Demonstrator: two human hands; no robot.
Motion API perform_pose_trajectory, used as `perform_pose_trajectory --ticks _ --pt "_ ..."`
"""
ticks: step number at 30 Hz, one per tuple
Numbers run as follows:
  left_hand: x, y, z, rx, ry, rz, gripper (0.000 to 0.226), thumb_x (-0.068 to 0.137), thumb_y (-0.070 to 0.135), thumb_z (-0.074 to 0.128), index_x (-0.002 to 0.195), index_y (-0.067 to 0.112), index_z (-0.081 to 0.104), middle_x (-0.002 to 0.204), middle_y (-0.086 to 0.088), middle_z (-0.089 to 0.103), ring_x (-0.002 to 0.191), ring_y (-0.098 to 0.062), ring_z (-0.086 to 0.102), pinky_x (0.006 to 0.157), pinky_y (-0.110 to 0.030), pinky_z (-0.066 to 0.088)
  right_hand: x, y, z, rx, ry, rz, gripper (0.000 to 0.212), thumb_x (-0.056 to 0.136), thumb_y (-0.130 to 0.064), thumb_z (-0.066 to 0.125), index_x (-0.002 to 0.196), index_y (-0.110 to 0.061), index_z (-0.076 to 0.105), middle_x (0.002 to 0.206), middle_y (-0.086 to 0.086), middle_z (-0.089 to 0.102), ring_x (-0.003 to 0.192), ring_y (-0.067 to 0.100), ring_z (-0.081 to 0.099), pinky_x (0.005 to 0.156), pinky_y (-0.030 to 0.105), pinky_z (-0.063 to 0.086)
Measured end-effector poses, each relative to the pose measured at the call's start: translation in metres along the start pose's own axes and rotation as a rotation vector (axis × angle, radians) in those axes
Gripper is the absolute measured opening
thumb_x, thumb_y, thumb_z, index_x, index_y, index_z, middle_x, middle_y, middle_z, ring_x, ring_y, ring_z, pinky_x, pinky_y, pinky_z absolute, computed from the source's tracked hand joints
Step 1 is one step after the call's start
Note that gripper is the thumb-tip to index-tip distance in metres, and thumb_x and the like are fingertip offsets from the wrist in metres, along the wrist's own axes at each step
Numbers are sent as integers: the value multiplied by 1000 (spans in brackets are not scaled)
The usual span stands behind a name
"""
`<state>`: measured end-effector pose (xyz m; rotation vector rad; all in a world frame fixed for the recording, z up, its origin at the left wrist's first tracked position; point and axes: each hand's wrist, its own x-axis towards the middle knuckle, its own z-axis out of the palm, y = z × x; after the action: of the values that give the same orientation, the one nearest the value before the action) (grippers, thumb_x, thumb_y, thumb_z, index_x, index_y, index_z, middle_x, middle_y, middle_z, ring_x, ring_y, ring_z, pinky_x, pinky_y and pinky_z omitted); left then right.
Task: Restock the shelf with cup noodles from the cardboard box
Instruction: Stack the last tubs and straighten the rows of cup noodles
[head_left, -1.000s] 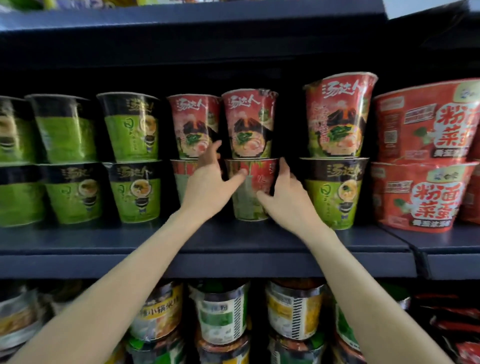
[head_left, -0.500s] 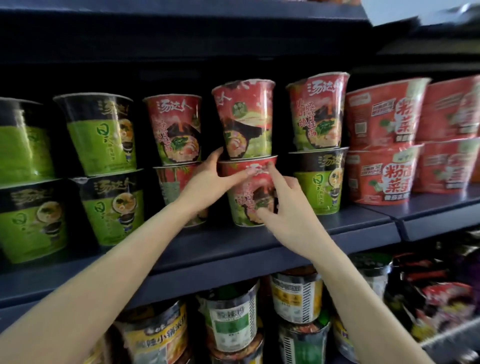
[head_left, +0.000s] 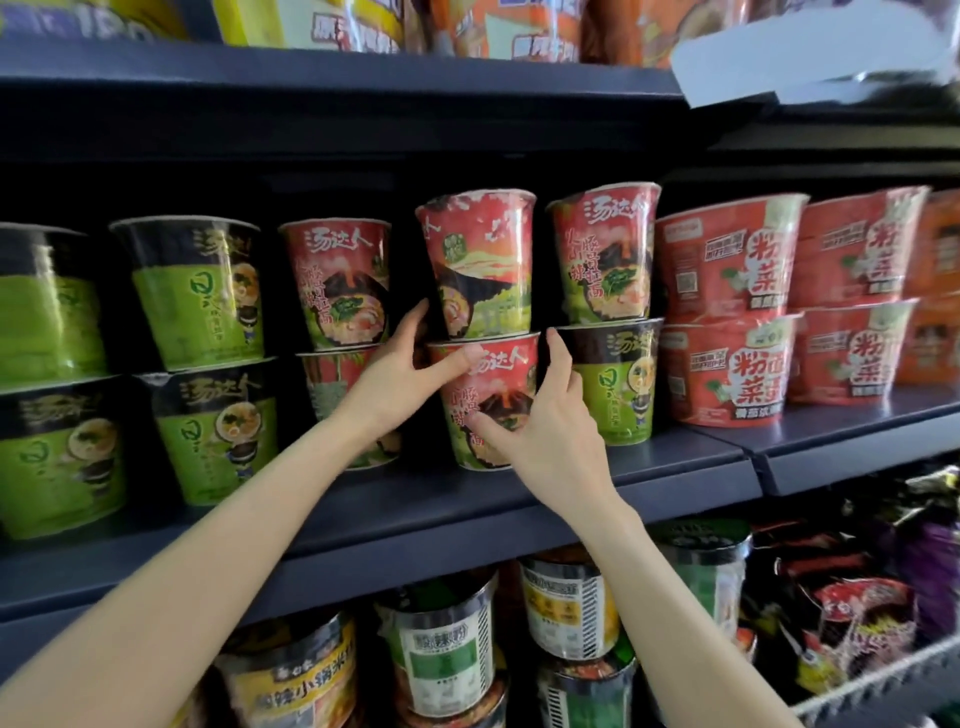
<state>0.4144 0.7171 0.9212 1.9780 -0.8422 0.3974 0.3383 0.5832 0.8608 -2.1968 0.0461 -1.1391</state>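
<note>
Red noodle cup (head_left: 485, 400) stands on the dark shelf (head_left: 649, 467), a second red cup (head_left: 478, 262) stacked on it. Left hand (head_left: 397, 384) grips its left side, thumb across the rim; right hand (head_left: 545, 431) grips its right side. Green cups (head_left: 615, 384) sit just beside.

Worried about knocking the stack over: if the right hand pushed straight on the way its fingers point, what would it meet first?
Probably the lower red cup, which the right hand already grips. Its raised fingers point into the gap beside the black-and-green cup; depth there is unclear.
</note>
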Motion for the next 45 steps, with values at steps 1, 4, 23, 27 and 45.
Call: perform_pose_trajectory --ticks 1,4,23,27,45 --pt "0 4 -4 -44 32 15 102 67 74 61 148 33 16 150 8 33 132 -9 37 108 -29 31 2 0 2 -7 -10 5 107 78 -54 67 149 -24 -7 138 10 38 112 31 54 82 41 49" --pt "14 18 -14 -231 119 5 78 84 46 61 148 26 21 144 5 42 126 -7 43 102 -25 33 8 -1 5 -2 -36 11 114 77 -51 69 148 -23 -16 136 12 44 112 32 55 85 43 50" --pt "36 36 20 -19 367 -150 120 44 73 74 144 27 25 136 -5 36 128 -25 38 105 -49 37 9 5 14 -146 48 -29 111 76 -49 69 148 -26 -13 127 10 47 110 31 55 88 44 43" --pt "30 24 2 -416 181 -185 95 71 59 69 147 26 24 146 1 38 132 -20 39 111 -42 30 10 5 13 -155 43 -35 111 77 -51 68 147 -26 -14 127 9 47 110 30 55 89 43 42" --pt "27 22 7 -311 177 -25 66 77 29 74 134 19 43 118 6 57 102 -4 57 74 -13 44 12 7 4 -107 21 13 104 76 -51 69 148 -16 3 132 3 53 114 24 56 95 39 40"
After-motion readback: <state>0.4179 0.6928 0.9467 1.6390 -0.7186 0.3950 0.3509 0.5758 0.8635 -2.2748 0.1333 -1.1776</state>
